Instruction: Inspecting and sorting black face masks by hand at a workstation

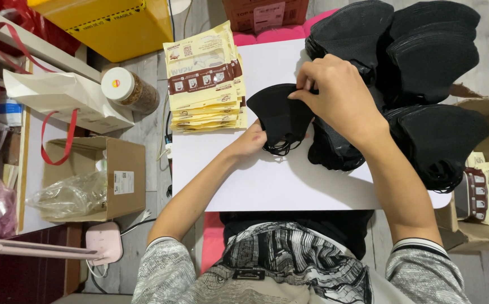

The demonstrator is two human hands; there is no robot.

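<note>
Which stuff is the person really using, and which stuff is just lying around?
In use:
left hand
right hand
black mask
black mask stacks
yellow packets
white board

Lying about:
jar
cardboard box
white bag

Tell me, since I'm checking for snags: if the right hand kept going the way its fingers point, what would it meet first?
The right hand points left, pinching the top edge of a black mask. Past the mask, the stack of yellow packets looks first in line, though depth is unclear.
</note>
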